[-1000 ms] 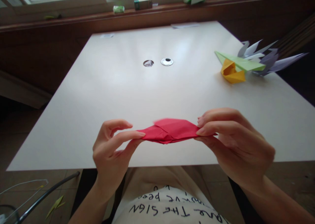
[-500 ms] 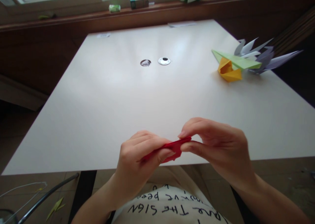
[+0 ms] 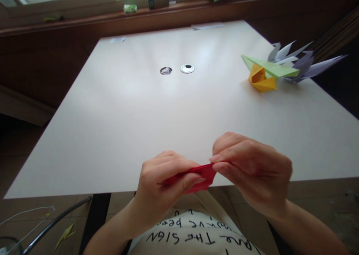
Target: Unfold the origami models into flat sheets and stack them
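A piece of folded red paper [image 3: 202, 186] is held between my two hands at the front edge of the white table [image 3: 117, 128]. My left hand [image 3: 168, 182] is closed round its left part, with the thumb lying along the near face. The thumb and forefinger of my right hand [image 3: 249, 169] pinch the paper's upper right corner. Part of the paper is hidden inside my left fingers.
Folded paper pieces stand at the table's right: a yellow one [image 3: 262, 79], a light green one [image 3: 273, 68], a white one [image 3: 283, 53] and a purple one [image 3: 304, 68]. Two round holes, one with a metal rim [image 3: 183, 70], lie mid-table. Small packets [image 3: 158, 2] sit on the ledge behind.
Both hands have shifted slightly to the right with the red paper. The right fingers have closed into a tighter pinch at its corner, and more of the paper's near face shows.
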The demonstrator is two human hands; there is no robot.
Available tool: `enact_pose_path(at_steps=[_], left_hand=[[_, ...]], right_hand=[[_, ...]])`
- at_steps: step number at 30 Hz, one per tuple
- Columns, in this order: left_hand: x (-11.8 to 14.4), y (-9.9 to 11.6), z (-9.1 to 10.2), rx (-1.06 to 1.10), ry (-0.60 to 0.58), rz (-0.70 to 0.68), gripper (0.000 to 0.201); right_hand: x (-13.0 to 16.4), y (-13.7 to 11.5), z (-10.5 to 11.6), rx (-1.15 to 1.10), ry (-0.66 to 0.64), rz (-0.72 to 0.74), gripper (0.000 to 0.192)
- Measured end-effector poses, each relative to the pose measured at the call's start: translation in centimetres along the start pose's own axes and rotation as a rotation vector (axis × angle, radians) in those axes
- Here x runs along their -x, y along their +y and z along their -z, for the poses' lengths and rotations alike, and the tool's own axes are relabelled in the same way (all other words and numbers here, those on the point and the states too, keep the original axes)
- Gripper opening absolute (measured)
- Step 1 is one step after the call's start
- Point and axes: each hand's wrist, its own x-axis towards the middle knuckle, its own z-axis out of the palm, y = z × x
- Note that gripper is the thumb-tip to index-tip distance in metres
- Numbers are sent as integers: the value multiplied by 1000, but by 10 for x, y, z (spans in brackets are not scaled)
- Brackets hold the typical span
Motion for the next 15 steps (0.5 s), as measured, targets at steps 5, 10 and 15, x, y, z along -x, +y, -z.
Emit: enact_pose_path(at_steps=[5, 10, 15], left_hand=[[4, -1, 3, 15, 136, 84, 29], [5, -1, 8, -46, 83, -33, 22], [4, 3, 6, -132, 114, -50, 18]], right_hand=[[3, 12, 2, -34, 69, 67, 10], [3, 20, 3, 5, 103, 166, 4], [5, 19, 3, 118, 94, 225, 5]])
